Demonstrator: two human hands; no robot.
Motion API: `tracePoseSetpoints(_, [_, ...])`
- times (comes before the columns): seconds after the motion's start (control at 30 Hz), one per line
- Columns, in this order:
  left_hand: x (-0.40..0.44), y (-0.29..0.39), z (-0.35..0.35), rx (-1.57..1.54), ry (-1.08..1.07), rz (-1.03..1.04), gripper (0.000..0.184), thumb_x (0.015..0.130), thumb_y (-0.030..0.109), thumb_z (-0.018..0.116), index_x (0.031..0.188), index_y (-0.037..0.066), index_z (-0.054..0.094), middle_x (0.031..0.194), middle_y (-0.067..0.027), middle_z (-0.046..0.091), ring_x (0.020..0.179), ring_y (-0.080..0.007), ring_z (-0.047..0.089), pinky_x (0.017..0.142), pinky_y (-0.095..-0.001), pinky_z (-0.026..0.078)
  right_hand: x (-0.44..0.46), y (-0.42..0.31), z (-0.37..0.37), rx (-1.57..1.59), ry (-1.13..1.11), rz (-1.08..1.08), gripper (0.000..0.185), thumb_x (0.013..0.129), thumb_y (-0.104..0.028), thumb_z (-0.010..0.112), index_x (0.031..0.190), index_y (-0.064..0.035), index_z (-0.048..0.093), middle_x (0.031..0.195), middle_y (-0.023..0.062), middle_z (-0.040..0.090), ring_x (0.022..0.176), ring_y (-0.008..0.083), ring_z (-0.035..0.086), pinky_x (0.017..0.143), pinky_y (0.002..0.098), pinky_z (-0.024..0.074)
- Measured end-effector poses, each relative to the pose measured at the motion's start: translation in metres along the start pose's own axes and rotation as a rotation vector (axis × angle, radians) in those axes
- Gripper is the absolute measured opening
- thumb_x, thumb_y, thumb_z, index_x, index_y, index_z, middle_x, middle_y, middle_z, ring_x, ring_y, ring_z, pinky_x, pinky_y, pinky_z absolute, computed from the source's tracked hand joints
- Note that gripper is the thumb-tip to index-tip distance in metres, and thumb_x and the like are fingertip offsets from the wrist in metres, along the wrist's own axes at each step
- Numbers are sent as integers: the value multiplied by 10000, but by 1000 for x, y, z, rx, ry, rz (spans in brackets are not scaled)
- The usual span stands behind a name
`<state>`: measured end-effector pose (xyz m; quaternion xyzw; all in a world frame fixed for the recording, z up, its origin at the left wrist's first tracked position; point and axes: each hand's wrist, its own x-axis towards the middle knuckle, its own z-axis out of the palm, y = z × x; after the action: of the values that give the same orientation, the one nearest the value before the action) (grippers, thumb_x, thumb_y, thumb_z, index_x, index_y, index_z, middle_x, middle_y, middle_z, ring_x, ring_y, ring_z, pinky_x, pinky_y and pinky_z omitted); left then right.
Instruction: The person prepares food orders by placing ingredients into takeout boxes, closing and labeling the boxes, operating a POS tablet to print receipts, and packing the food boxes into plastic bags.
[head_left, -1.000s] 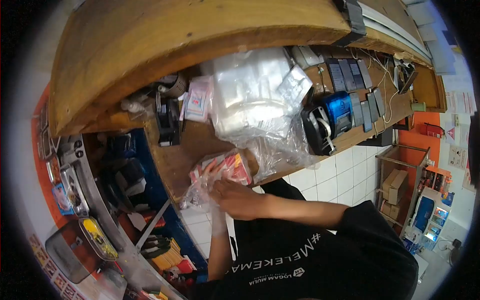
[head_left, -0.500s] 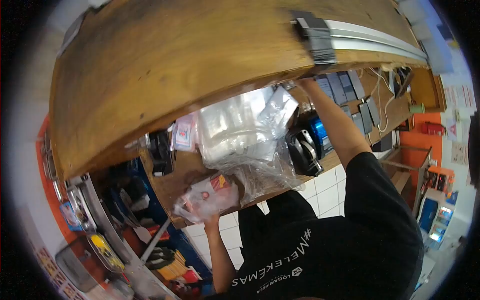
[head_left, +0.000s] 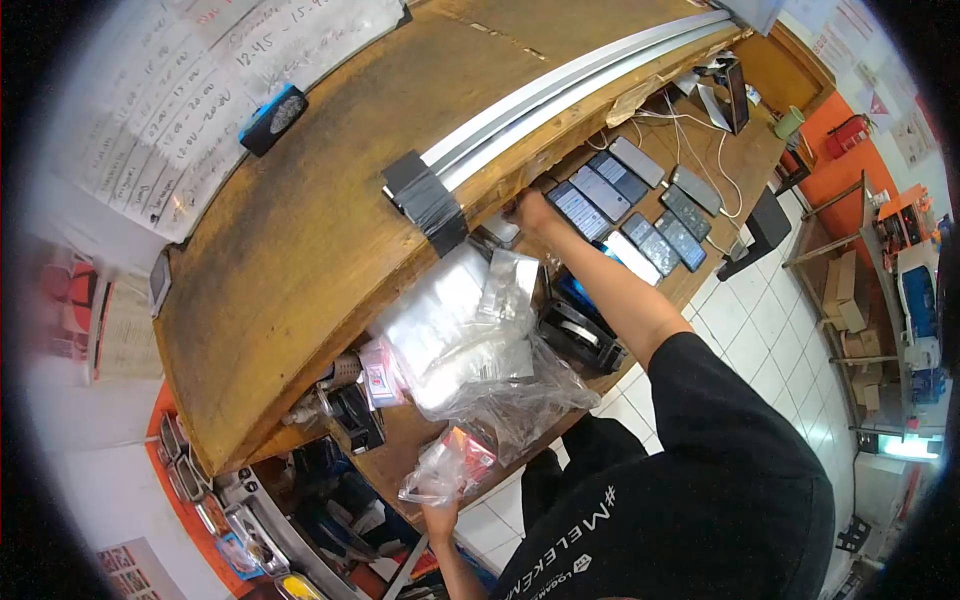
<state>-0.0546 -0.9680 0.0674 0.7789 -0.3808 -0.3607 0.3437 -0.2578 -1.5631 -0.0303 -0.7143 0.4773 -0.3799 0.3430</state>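
My left hand (head_left: 440,517) grips a crumpled clear plastic bag (head_left: 432,478) with a red-and-yellow packet (head_left: 466,455) in or against it, near the table's front edge. My right hand (head_left: 530,210) reaches under the overhanging wooden shelf, beside the rows of phones (head_left: 580,208); its fingers are mostly hidden. Between my hands lies a stack of clear plastic sleeves (head_left: 440,320), with loose clear wrap (head_left: 525,405) spilling toward me. A black tape dispenser (head_left: 580,338) sits below my right forearm.
The wooden shelf (head_left: 300,270) overhangs the table, with a metal rail (head_left: 580,90) and black tape (head_left: 428,205) along its edge. White cables (head_left: 725,180) run behind the phones. A black stapler-like object (head_left: 355,418) and a pink packet (head_left: 381,372) lie at left.
My view has swung, showing more phones and a whiteboard. My left hand still holds the plastic bag, its red packet now clearer. My right arm remains stretched under the shelf.
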Motion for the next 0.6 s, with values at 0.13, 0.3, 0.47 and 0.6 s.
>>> tracePoseSetpoints(0.13, [-6, -5, -2, -47, 6, 22, 414, 793, 129, 725, 1142, -32, 573, 1107, -173, 619, 1038, -290, 593, 930, -407, 445, -18, -32, -9, -341, -122, 52, 159, 732, -80, 740, 873, -10, 713, 744, 120, 709, 726, 219, 696, 661, 345, 556])
tracePoseSetpoints(0.3, [2, -34, 3, 107, 100, 223, 375, 744, 158, 789, 1034, -30, 643, 1052, -190, 662, 1012, -340, 617, 905, -431, 462, -20, -43, -7, -221, 112, 61, 104, 707, -96, 759, 783, -29, 736, 745, 152, 708, 719, 220, 704, 669, 364, 552])
tracePoseSetpoints(0.47, [-1, -37, 6, 8, 103, 177, 522, 749, 129, 804, 1181, -37, 561, 1152, -139, 620, 1048, -245, 590, 932, -382, 453, -18, -47, -10, -169, 89, 226, 213, 677, -85, 783, 811, 44, 678, 718, 139, 697, 702, 231, 703, 664, 362, 552])
tracePoseSetpoints(0.6, [-1, -42, 4, 66, 72, 231, 542, 745, 136, 809, 1189, -41, 555, 1123, -141, 633, 1047, -246, 595, 932, -381, 453, -19, -42, -4, -200, 122, 293, 300, 700, -51, 773, 944, 61, 638, 784, 168, 698, 716, 243, 708, 621, 364, 560])
